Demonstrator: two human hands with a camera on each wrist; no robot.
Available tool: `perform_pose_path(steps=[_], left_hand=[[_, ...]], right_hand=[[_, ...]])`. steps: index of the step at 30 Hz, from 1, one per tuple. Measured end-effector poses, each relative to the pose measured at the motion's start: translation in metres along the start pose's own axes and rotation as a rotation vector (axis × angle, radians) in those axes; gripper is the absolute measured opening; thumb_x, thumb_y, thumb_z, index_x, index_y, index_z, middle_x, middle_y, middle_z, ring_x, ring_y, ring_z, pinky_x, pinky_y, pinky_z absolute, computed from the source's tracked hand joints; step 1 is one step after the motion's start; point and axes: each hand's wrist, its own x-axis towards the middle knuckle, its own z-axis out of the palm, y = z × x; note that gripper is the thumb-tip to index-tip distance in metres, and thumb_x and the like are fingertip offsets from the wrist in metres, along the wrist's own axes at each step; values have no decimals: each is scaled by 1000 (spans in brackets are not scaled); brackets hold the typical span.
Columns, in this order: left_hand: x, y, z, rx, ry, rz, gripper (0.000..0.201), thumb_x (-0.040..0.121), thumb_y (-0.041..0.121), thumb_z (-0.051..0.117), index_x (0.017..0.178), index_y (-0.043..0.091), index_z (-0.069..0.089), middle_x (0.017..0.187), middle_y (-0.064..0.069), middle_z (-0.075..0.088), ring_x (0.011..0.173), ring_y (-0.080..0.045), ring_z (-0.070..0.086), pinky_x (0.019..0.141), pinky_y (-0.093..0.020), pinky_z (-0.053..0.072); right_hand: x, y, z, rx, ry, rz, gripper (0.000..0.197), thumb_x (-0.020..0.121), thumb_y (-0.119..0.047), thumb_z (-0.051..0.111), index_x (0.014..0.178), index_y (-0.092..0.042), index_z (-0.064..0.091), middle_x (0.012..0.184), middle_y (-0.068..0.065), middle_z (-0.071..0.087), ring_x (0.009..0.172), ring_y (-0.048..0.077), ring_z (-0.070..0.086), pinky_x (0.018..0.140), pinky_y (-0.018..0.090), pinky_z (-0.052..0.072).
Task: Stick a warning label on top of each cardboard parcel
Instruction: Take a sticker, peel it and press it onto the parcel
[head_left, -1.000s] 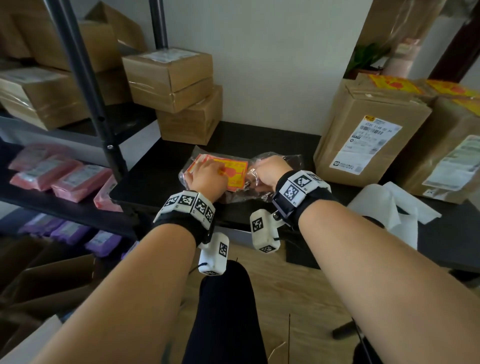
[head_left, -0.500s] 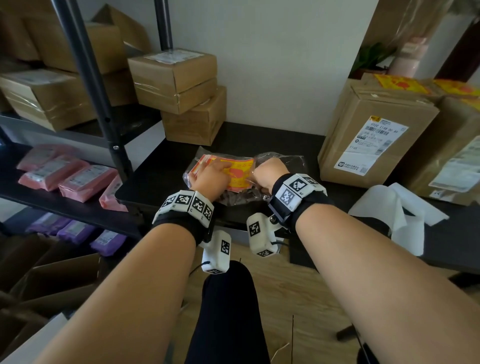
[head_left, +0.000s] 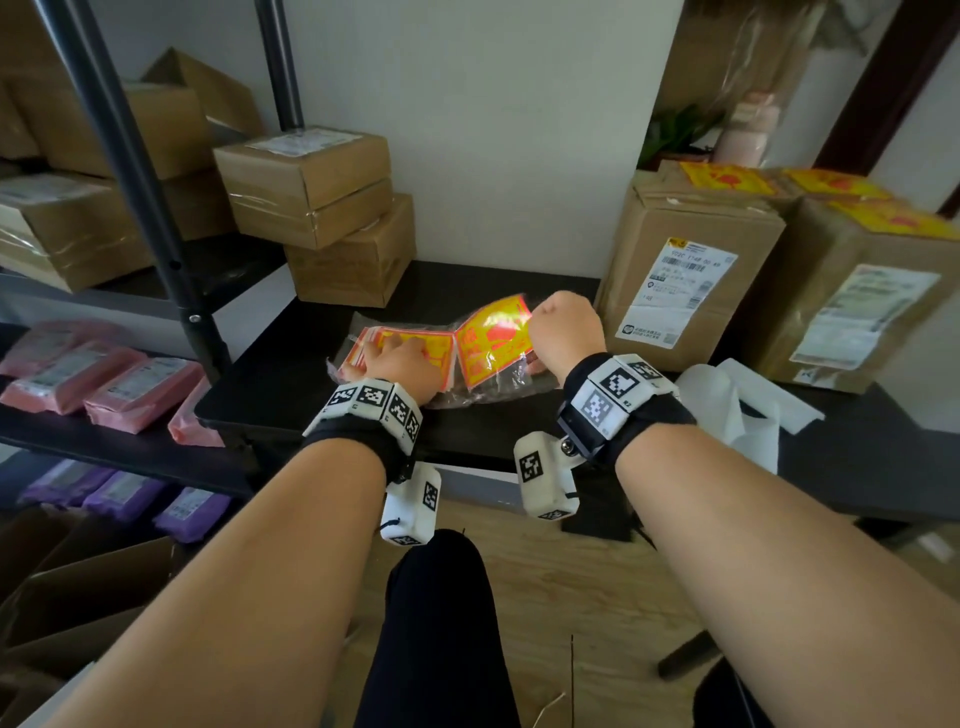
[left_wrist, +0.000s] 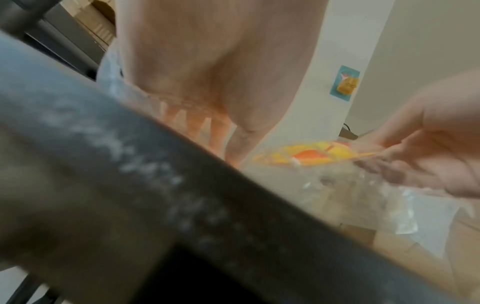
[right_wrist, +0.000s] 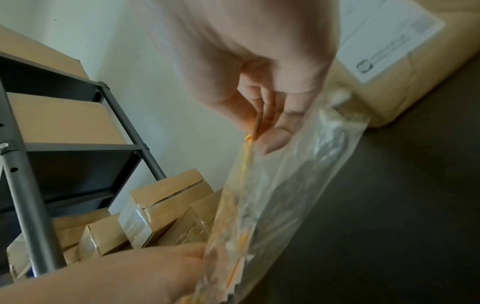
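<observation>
A stack of yellow-and-red warning labels (head_left: 415, 343) lies in a clear plastic bag (head_left: 488, 389) on the black table (head_left: 291, 374). My left hand (head_left: 397, 358) rests flat on the stack and presses it down. My right hand (head_left: 537, 325) pinches one edge of a single label (head_left: 493, 335) and holds it lifted and tilted. The right wrist view shows thumb and fingers (right_wrist: 275, 139) closed on that label's edge (right_wrist: 250, 137). Small cardboard parcels (head_left: 306, 176) are stacked at the back left. Large parcels (head_left: 691, 260) with yellow labels (head_left: 727, 179) on top stand at the right.
White backing paper (head_left: 743, 410) lies on the table's right part. A black shelf post (head_left: 135, 171) stands at the left, with more boxes (head_left: 62, 228) and pink packets (head_left: 104, 384) on the shelves. Purple packets (head_left: 124, 493) sit lower down.
My right hand has risen and moved right, drawing one label up out of the bag. The left hand stays pressed on the stack.
</observation>
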Motion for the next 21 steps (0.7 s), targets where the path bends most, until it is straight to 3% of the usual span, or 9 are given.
perform_pose_path(steps=[2, 4, 6, 8, 11, 14, 18, 21], left_hand=[[-1, 9, -4, 45, 6, -79, 57, 93, 37, 50, 146, 21, 38, 156, -10, 28, 145, -35, 18, 115, -60, 16], [-8, 21, -12, 53, 74, -126, 54, 91, 36, 55, 137, 10, 48, 141, -15, 46, 133, -35, 40, 110, -53, 32], [-11, 34, -19, -13, 159, -6, 40, 93, 37, 51, 122, 9, 57, 125, -15, 57, 118, -35, 53, 102, -50, 42], [-17, 49, -27, -225, 242, 120, 30, 97, 29, 45, 110, 9, 64, 112, -12, 64, 105, -30, 60, 93, -44, 48], [-32, 72, -37, -593, 328, 247, 33, 99, 29, 46, 96, 4, 66, 94, -13, 66, 90, -27, 62, 81, -37, 49], [-48, 92, -41, -879, 192, 353, 32, 93, 40, 59, 91, 10, 69, 87, -9, 70, 74, -16, 61, 80, -39, 54], [-62, 105, -39, -993, -69, 404, 23, 87, 31, 70, 101, 13, 71, 100, -9, 73, 80, -16, 64, 84, -33, 56], [-66, 112, -36, -1032, -84, 414, 15, 89, 15, 67, 103, 8, 70, 98, -10, 73, 79, -15, 65, 79, -29, 56]], right_hand=[[-1, 2, -13, 16, 61, -17, 17, 97, -13, 43, 91, -9, 58, 78, 6, 61, 69, 27, 69, 60, 34, 58], [1, 4, -26, 36, 147, -53, 18, 94, -12, 41, 80, -15, 54, 81, 7, 63, 75, 32, 69, 71, 45, 59], [0, 5, -37, 102, 240, -60, 17, 91, -12, 40, 82, -19, 52, 90, 7, 64, 75, 32, 69, 68, 45, 59], [-2, 7, -48, 162, 306, -52, 20, 91, -9, 41, 80, -25, 48, 89, 5, 65, 76, 31, 69, 66, 44, 58], [-4, 11, -65, 260, 380, -55, 22, 92, -5, 40, 86, -24, 51, 84, -1, 58, 81, 26, 65, 74, 44, 56], [-5, 17, -78, 312, 407, -57, 26, 93, -2, 39, 110, -13, 56, 82, -8, 51, 73, 12, 55, 74, 37, 53], [-7, 25, -87, 354, 446, -52, 24, 90, -2, 41, 107, -12, 56, 87, -5, 54, 89, 18, 57, 86, 42, 54], [-8, 32, -89, 380, 405, -22, 21, 92, -5, 44, 105, -16, 55, 89, -7, 54, 92, 20, 62, 83, 45, 57]])
